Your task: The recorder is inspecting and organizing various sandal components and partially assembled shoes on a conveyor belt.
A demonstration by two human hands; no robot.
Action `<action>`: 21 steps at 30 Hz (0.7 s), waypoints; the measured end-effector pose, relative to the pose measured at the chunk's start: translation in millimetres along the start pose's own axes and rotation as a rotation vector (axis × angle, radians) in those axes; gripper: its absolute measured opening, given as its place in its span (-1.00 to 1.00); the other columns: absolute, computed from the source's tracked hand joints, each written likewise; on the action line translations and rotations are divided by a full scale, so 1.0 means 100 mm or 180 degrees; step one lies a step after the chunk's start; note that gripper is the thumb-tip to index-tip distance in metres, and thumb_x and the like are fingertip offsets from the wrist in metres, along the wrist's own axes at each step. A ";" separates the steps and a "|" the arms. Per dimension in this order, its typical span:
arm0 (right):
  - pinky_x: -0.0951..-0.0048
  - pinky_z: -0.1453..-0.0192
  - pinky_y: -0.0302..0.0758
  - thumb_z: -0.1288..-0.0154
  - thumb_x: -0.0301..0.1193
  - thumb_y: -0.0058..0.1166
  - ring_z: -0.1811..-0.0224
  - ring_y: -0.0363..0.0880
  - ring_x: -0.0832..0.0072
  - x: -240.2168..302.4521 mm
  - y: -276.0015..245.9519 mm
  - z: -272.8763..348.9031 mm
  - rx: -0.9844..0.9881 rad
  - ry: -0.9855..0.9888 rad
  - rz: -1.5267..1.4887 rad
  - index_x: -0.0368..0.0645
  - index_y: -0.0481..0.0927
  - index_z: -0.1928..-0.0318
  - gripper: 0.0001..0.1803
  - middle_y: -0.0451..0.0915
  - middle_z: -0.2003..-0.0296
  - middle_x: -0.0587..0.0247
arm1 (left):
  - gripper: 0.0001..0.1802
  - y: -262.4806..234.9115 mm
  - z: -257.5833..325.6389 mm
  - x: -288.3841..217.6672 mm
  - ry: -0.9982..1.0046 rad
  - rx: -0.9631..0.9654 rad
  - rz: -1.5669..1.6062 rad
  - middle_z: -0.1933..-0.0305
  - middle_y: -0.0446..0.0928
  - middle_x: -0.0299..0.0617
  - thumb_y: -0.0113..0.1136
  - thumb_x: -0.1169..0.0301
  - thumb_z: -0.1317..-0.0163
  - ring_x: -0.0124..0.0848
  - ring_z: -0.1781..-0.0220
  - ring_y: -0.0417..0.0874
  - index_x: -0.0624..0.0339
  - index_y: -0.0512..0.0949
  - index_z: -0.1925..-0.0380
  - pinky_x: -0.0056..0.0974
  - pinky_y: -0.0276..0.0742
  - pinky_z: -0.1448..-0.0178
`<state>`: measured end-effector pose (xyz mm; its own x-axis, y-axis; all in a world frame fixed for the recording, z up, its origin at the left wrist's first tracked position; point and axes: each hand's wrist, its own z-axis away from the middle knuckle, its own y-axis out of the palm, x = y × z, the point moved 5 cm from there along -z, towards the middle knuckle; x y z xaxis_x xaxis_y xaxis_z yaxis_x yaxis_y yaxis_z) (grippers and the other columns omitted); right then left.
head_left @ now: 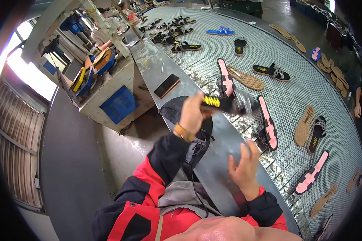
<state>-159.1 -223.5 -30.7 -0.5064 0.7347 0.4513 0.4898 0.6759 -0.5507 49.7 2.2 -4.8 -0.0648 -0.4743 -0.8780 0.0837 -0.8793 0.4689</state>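
My left hand (192,113), with a tan band at the wrist, is closed round the heel end of a black sandal (213,101). Yellow marking shows on its insole, and its strap end is smeared by motion over the conveyor's near edge. Above the grey metal ledge (217,138), my right hand (245,166) has its fingers spread and holds nothing. The closest sandal to it is a black one with a pink underside (268,122), lying on the conveyor. Another pink-bottomed sandal (226,76) lies just beyond the held one, beside a tan sole (246,78).
The mesh conveyor (285,52) carries more black sandals (271,71), tan soles (304,126) and a blue sandal (220,31). On the ledge lie a phone (167,86) and a black bag (175,108). A person (104,32) sits at the far left, near a post.
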 end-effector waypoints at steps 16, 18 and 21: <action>-0.05 -0.38 0.43 -0.22 -0.42 0.38 -0.30 0.47 -0.13 -0.13 0.15 0.19 0.1028 0.0432 -0.0195 -0.34 0.57 -0.16 -0.48 0.46 -0.27 -0.25 | 0.40 0.56 -1.23 0.79 -0.0703 -0.0770 -0.3981 -0.51 0.25 0.54 0.51 -0.03 -0.10 0.34 -0.52 0.41 0.38 -0.24 -0.65 0.08 0.38 -0.56; -0.05 -0.39 0.42 -0.22 -0.42 0.37 -0.31 0.47 -0.12 -0.12 0.13 0.21 0.1055 0.0413 -0.0208 -0.33 0.57 -0.15 -0.49 0.47 -0.27 -0.24 | 0.40 0.60 -1.22 0.82 -0.0652 -0.0957 -0.4514 -0.31 0.55 0.41 0.55 0.17 -0.17 0.20 -0.33 0.65 0.29 -0.36 -0.66 0.06 0.62 -0.35; -0.05 -0.40 0.40 -0.22 -0.41 0.37 -0.32 0.47 -0.10 -0.15 0.07 0.25 0.1080 0.0405 -0.0139 -0.31 0.57 -0.14 -0.51 0.48 -0.27 -0.22 | 0.32 0.63 -1.07 0.93 -0.1137 -0.0389 -0.2971 -0.19 0.63 0.28 0.48 0.41 -0.27 0.06 -0.07 0.80 0.13 -0.42 -0.67 0.02 0.80 -0.04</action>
<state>-165.9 -231.3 -58.9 -0.4188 0.7214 0.5515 0.1955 0.6647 -0.7211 155.1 -92.9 -67.0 -0.4491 0.3994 -0.7993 -0.0528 -0.9048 -0.4225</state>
